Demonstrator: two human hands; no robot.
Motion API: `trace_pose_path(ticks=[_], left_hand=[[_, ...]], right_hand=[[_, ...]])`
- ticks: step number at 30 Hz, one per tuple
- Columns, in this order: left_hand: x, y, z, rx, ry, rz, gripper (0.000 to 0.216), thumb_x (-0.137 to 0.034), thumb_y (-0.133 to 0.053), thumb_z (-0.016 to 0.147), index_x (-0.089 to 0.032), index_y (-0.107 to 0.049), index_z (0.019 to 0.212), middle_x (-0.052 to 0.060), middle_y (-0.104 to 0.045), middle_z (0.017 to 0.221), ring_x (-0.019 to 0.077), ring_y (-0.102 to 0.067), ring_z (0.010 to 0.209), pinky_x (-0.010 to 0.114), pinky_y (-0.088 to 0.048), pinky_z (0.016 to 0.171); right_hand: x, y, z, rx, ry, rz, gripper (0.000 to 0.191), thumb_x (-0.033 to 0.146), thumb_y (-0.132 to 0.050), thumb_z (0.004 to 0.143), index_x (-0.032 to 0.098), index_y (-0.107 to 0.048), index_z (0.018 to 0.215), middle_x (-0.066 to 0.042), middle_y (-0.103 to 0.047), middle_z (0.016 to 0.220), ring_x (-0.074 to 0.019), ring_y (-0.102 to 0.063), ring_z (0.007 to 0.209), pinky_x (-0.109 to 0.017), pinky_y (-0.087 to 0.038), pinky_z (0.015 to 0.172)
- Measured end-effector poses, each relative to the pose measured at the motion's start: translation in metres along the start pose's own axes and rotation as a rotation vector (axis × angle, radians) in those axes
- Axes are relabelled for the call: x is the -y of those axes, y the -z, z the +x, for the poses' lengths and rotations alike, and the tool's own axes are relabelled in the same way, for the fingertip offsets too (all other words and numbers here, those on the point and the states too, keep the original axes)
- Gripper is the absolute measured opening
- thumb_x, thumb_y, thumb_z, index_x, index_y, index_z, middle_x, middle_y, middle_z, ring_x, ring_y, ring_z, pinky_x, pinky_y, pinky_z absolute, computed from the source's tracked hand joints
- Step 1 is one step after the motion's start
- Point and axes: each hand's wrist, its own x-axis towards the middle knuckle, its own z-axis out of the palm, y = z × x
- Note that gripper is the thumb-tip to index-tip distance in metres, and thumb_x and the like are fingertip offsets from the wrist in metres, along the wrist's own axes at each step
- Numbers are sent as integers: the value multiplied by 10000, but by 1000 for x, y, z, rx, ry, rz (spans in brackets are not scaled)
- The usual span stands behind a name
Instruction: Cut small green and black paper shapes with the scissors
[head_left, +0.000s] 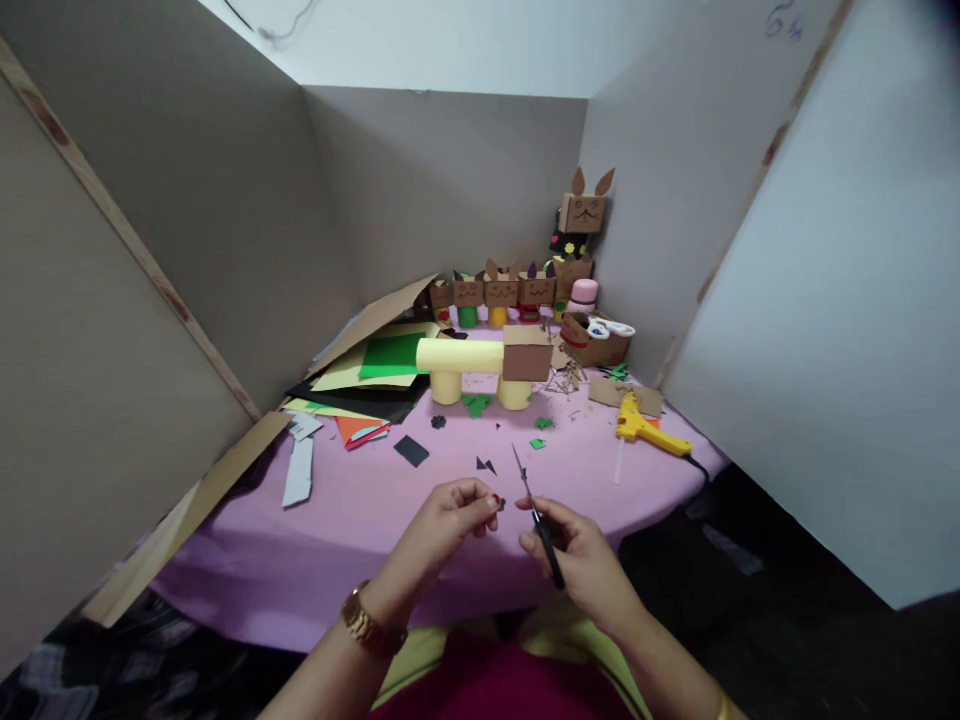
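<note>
My left hand (463, 512) pinches a tiny scrap of black paper (502, 505) between thumb and fingertip. Close beside it, my right hand (574, 548) grips black-handled scissors (541, 535), their blades pointing up and away from me. Just beyond the hands lie small black paper triangles (486, 466) and a black paper rectangle (411, 451). Farther back stands a figure made of a yellow paper tube (461, 356) on short yellow tube legs, with a brown cardboard box (527, 354) at its right end.
Coloured paper sheets (360, 400) and cardboard are stacked at the left. A yellow glue gun (649, 428) lies at the right. Behind it, white scissors (609, 328) rest on a cardboard box (600, 348). Several cardboard animal figures (501, 292) line the back. Partition walls enclose the table.
</note>
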Motion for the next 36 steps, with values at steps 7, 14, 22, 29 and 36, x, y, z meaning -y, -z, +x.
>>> trace_pose_path(ticks=[7, 14, 22, 29, 36], left_hand=[[1, -8, -8, -69, 58, -124, 158, -298, -633, 707, -154, -617, 642, -5, -624, 598, 102, -468, 531, 215, -335, 537], [-4, -12, -13, -101, 10, -163, 173, -298, -630, 725, -150, -618, 637, 0, -631, 604, 101, -477, 534, 213, -346, 544], [-1, -13, -14, -136, -38, -182, 168, -285, -621, 750, -146, -615, 656, -4, -616, 623, 108, -483, 569, 214, -376, 585], [2, -12, -12, -140, -64, -190, 163, -276, -615, 763, -154, -617, 657, -14, -609, 613, 106, -479, 570, 209, -370, 578], [5, -14, -10, -184, -23, -264, 100, -255, -620, 768, -166, -633, 724, 37, -695, 876, 120, -556, 692, 232, -415, 680]], right_hand=[[8, -11, 6, -18, -83, 261, 431, 341, -737, 660, 158, -592, 1022, 62, -507, 578, -72, -432, 451, -193, -334, 442], [9, -9, 2, 51, -71, 316, 379, 311, -739, 683, 190, -600, 1014, 36, -560, 660, -73, -473, 517, -163, -330, 440], [2, 1, -5, 292, -138, 639, 429, 506, -487, 854, 153, -563, 1087, -76, -655, 795, -121, -610, 603, -163, -421, 457], [-1, 0, -3, 365, -213, 725, 437, 508, -418, 885, 142, -566, 1071, -93, -675, 761, -140, -638, 603, -171, -445, 463], [-1, -2, -2, 386, -223, 727, 434, 519, -460, 862, 150, -569, 1061, -85, -688, 723, -114, -622, 523, -146, -423, 421]])
